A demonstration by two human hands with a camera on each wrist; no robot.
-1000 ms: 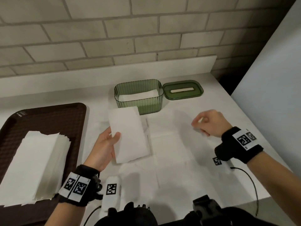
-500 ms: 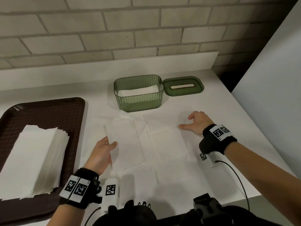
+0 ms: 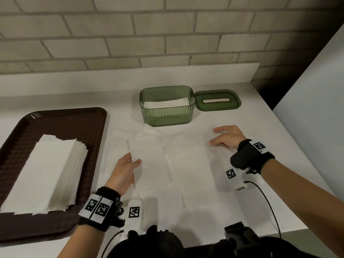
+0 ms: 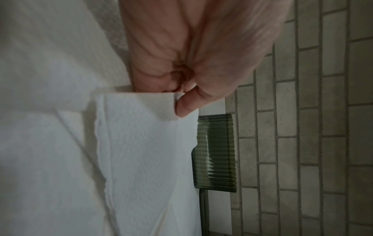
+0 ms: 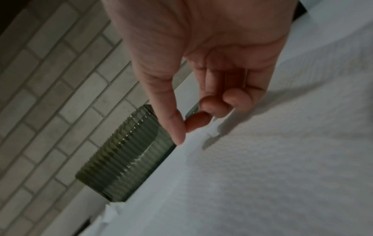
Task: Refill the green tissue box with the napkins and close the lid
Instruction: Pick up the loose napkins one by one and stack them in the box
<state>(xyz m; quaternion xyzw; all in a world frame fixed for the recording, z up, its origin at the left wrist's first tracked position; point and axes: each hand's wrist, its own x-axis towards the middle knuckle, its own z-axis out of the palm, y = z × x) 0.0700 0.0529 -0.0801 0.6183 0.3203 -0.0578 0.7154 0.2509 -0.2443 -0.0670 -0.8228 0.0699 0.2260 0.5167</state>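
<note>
The green tissue box (image 3: 166,116) stands open at the back of the counter with white napkins (image 3: 165,104) low inside it. Its green lid (image 3: 217,100) lies flat on the counter, just right of the box. My left hand (image 3: 133,162) pinches the left edge of a folded napkin (image 3: 149,164) that lies on the counter; the left wrist view shows the thumb on top of the napkin (image 4: 145,151). My right hand (image 3: 216,136) hovers with relaxed fingers over unfolded napkin sheets (image 3: 188,151). In the right wrist view its thumb and forefinger (image 5: 187,127) hold nothing.
A dark brown tray (image 3: 89,127) at the left holds a stack of white napkins (image 3: 44,174). A brick wall runs behind the counter and a white panel stands at the right. The counter's front edge is close to my wrists, where cables trail.
My left hand has lowered the folded napkin from mid-air onto the sheets on the counter. My right hand has come down from a raised pinch and its fingers have spread.
</note>
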